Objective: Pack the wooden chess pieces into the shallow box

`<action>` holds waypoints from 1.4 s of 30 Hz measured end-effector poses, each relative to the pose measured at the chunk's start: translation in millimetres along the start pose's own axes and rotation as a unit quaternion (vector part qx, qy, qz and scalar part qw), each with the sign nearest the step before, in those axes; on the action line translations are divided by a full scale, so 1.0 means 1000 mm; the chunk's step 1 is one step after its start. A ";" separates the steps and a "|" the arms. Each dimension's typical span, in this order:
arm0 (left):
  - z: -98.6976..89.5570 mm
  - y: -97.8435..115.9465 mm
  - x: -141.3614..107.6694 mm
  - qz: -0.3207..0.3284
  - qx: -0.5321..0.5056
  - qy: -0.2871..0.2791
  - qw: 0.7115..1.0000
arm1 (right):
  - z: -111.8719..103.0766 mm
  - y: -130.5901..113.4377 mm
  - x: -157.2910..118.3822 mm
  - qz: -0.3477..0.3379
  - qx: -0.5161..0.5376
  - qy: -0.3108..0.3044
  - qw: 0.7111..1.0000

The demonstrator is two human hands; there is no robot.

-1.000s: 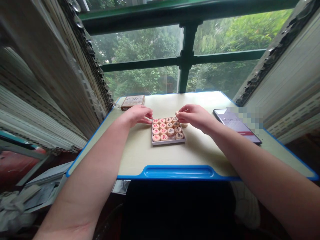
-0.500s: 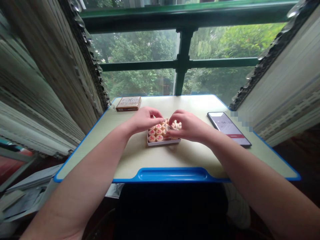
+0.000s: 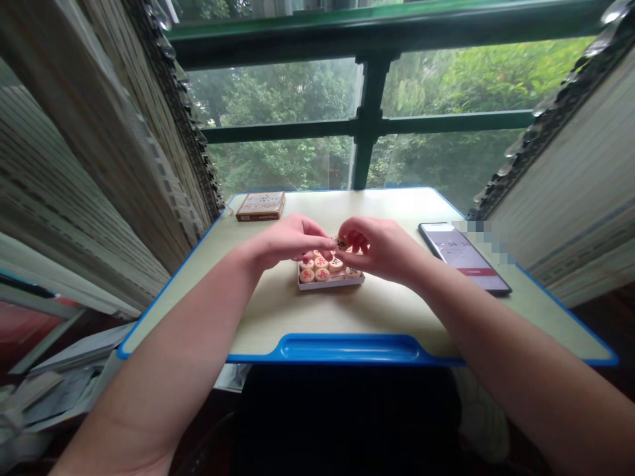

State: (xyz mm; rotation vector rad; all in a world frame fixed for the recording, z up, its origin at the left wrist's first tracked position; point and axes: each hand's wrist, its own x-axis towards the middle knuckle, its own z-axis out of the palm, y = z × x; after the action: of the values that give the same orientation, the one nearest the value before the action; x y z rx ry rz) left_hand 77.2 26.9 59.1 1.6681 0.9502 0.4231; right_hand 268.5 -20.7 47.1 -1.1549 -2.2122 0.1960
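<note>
A shallow white box [image 3: 331, 284] stands on the table, holding several round wooden pieces with red or black characters, such as a red-marked piece [image 3: 322, 274] in its front row. A gap shows in that row, left of a black-marked piece [image 3: 352, 272]. Above the box, my right hand [image 3: 370, 244] pinches a round black-marked piece [image 3: 340, 243] between thumb and fingers. My left hand [image 3: 300, 239] reaches over the box from the left, its fingertips closed at the left edge of the same piece. Both hands partly cover the back rows.
The pale table [image 3: 278, 311] has a blue rim and a blue tray [image 3: 350, 345] at its front edge. A flat brown box [image 3: 260, 206] lies at the back left, and a phone [image 3: 461, 258] on the right. Curtains flank the window behind.
The black-marked piece has been lifted from the front of the box and now hangs between both hands. My left fingertips have come over to it. The view has shifted slightly.
</note>
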 end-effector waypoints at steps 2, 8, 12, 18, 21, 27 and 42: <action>0.001 -0.001 0.000 0.000 -0.013 -0.001 1.000 | 0.000 0.000 0.000 -0.023 0.012 -0.009 1.000; 0.001 -0.003 0.000 -0.007 -0.013 -0.022 1.000 | 0.001 0.001 -0.001 -0.049 0.046 -0.035 0.997; 0.000 -0.005 0.002 -0.021 -0.023 -0.018 0.999 | 0.002 0.002 0.000 -0.007 0.016 -0.058 0.998; 0.002 -0.006 0.004 -0.029 0.005 -0.025 0.999 | 0.002 0.000 0.000 0.021 -0.033 -0.049 0.998; 0.002 -0.005 0.003 -0.026 0.040 -0.031 0.998 | -0.003 -0.002 0.000 0.040 -0.031 -0.082 0.995; 0.001 -0.006 0.002 0.058 0.190 -0.014 0.980 | -0.008 -0.003 0.001 0.093 -0.022 -0.151 0.984; 0.001 -0.014 0.008 0.132 0.346 -0.011 0.929 | -0.003 -0.006 0.000 0.049 -0.049 -0.197 0.978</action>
State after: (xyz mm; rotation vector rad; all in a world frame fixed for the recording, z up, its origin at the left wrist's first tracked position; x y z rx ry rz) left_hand 77.6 32.9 44.2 2.4556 0.9155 0.2521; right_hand 266.3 -25.1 52.1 -1.3777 -2.5311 0.3909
